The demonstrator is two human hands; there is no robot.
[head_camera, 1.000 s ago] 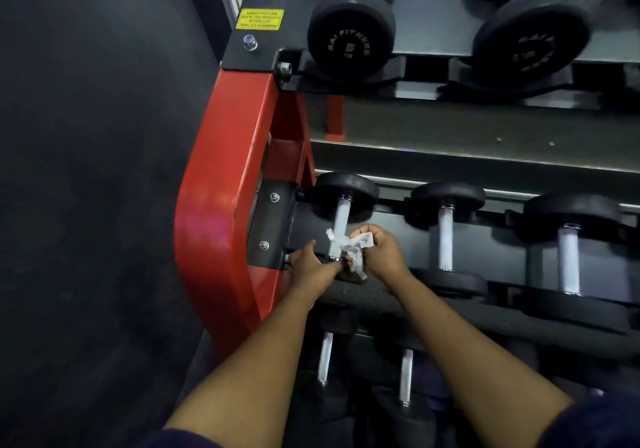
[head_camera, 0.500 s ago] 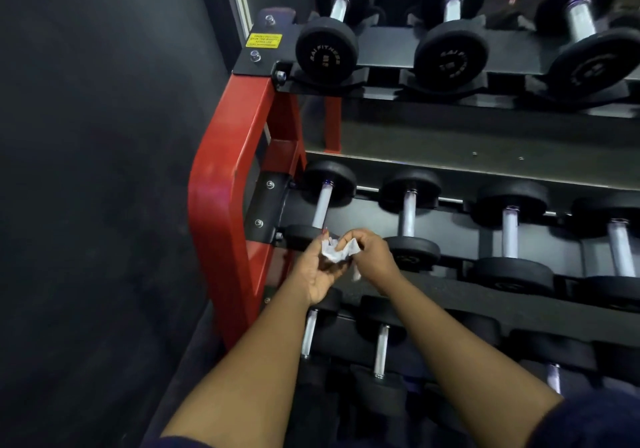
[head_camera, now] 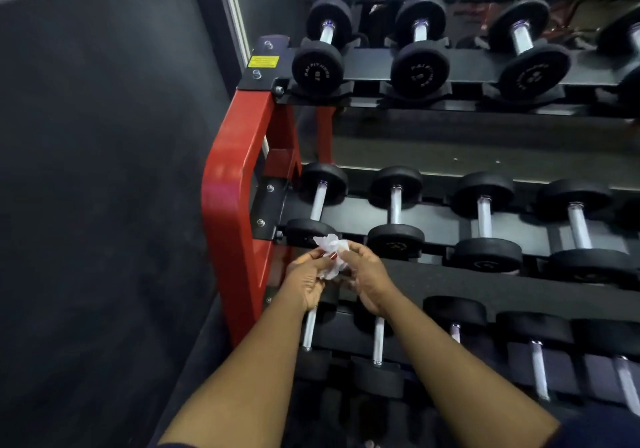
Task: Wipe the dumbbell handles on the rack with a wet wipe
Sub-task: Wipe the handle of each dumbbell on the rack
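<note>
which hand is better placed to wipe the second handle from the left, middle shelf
Probably the right. The right hand pinches the wet wipe and sits nearest below that handle; the left hand, also holding the wipe, lies further left, toward the red frame.

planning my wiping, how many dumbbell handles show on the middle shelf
4, left to right: first handle, second, third, fourth. More may be cut off at the right edge.

Left of the red rack post (head_camera: pixel 235 226) it's wide open. Right of it, the middle-row dumbbells (head_camera: pixel 394 205) sit apart with clear gaps over their handles, and the top shelf (head_camera: pixel 467 70) is well above. Low beside the post, the left hand (head_camera: pixel 308 278), right hand (head_camera: pixel 367 281) and wipe (head_camera: pixel 330 257) block the front end of the first dumbbell (head_camera: pixel 318 202).
</note>
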